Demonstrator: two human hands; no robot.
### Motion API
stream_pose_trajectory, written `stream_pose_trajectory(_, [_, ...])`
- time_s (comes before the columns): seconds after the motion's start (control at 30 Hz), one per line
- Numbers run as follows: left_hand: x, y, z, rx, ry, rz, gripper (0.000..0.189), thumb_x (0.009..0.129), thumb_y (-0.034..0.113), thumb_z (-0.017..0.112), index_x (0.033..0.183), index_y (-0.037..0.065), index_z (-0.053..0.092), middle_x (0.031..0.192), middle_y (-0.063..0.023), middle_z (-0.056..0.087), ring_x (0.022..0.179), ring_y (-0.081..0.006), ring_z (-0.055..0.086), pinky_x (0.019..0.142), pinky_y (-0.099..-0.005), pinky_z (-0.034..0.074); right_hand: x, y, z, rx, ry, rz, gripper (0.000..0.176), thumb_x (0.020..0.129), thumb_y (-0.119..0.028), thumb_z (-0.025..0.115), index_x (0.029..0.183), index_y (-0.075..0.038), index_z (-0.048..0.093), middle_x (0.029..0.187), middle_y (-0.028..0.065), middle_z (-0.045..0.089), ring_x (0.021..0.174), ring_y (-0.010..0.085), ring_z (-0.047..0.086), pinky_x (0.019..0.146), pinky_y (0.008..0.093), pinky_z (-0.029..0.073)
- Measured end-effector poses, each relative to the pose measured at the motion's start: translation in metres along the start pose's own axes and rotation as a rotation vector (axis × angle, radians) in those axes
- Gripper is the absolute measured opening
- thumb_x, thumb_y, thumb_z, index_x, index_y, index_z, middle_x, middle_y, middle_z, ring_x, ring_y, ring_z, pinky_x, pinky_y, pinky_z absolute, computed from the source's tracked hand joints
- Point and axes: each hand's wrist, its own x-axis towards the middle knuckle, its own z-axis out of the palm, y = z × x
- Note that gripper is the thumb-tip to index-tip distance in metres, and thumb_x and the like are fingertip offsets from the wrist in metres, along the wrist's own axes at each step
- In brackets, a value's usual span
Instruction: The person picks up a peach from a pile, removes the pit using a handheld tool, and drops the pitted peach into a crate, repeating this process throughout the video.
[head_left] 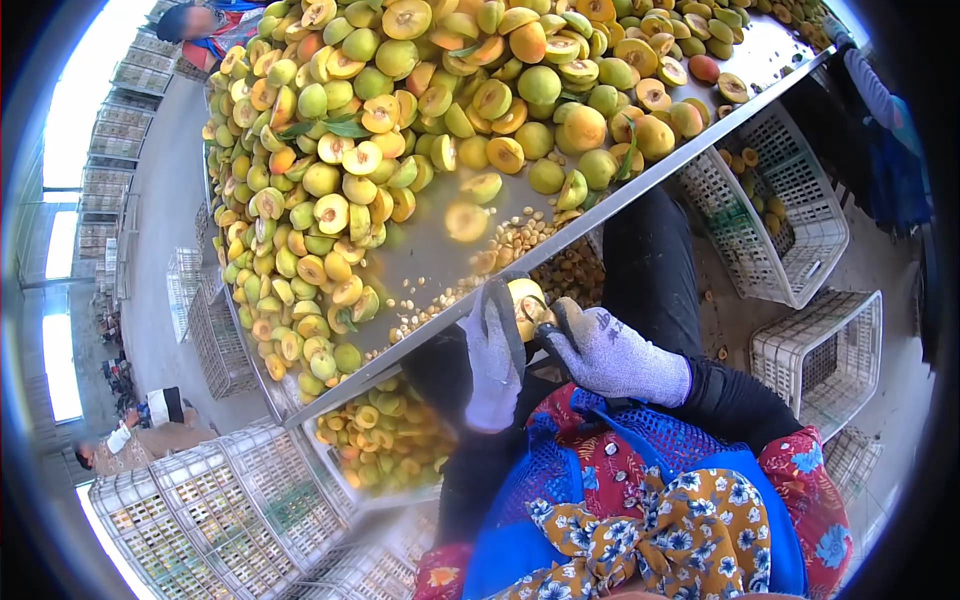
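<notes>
My left hand (492, 352), in a light purple and grey glove, grips a cut yellow fruit half (524, 306) just off the near edge of the metal table. My right hand (618, 352), gloved alike, is closed at the fruit's right side, and a small dark curved tool (535, 308) shows against the cut face. Its handle is hidden in my right fingers. Pale pits (515, 238) lie along the table edge in front of my hands. Beyond them a large heap of halved and whole green-yellow fruit (400, 110) covers much of the table.
The table's raised metal rim (590, 215) runs diagonally before me. Below it sits a crate of fruit (385, 435). White crates (765, 210) stand at the right, with stacked crates (215, 500) at lower left. Other people (205, 25) are at upper left, lower left and upper right.
</notes>
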Motion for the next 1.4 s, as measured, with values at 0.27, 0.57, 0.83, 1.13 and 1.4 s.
stream_pose_trajectory(0.27, [-0.009,-0.005,0.010,0.019,0.131,-0.035,0.027,0.100,0.014,0.044,0.112,-0.001,0.063,0.105,-0.0202,0.061,0.095,-0.0285,0.061,0.084,-0.0369,0.049,0.002,-0.009,-0.026,0.627,-0.370,0.315,0.035,0.102,-0.031,0.045,0.104,0.003,0.055,0.079,0.0171,0.062,0.068,0.0272,0.064,0.064,0.0402,0.052])
stream_pose_trajectory(0.57, [-0.003,-0.032,-0.008,-0.748,-0.081,-0.338,0.037,0.098,0.019,0.051,0.130,-0.001,0.047,0.122,-0.0179,0.059,0.109,-0.0300,0.061,0.095,-0.0400,0.052,-0.011,0.009,0.000,-0.189,-0.044,-0.211,0.036,0.095,-0.023,0.059,0.119,0.003,0.052,0.092,0.0251,0.054,0.070,0.0383,0.061,0.057,0.0487,0.047])
stream_pose_trajectory(0.83, [-0.009,0.000,0.002,-1.072,-0.005,-0.482,0.043,0.104,0.040,0.039,0.125,0.003,0.050,0.124,-0.0205,0.057,0.112,-0.0327,0.060,0.097,-0.0470,0.051,-0.014,-0.001,0.018,0.039,0.038,-0.067,0.025,0.099,-0.023,0.052,0.100,0.001,0.049,0.065,0.0259,0.055,0.065,0.0428,0.062,0.052,0.0510,0.044])
stream_pose_trajectory(1.13, [-0.016,0.007,0.019,-0.874,0.136,-0.037,0.039,0.105,0.035,0.039,0.127,0.003,0.041,0.117,-0.0159,0.056,0.108,-0.0298,0.060,0.097,-0.0486,0.051,-0.010,-0.008,0.036,0.292,0.113,0.095,0.025,0.100,-0.022,0.052,0.099,0.002,0.050,0.073,0.0282,0.059,0.072,0.0470,0.061,0.062,0.0526,0.047])
stream_pose_trajectory(1.4, [-0.028,-0.022,0.016,-0.278,0.170,0.283,0.043,0.102,0.014,0.046,0.139,-0.007,0.040,0.139,-0.0233,0.046,0.130,-0.0329,0.044,0.110,-0.0433,0.036,-0.003,0.002,0.032,1.292,-0.079,0.523,0.025,0.100,-0.028,0.051,0.099,-0.004,0.056,0.083,0.0094,0.057,0.069,0.0230,0.056,0.057,0.0320,0.045])
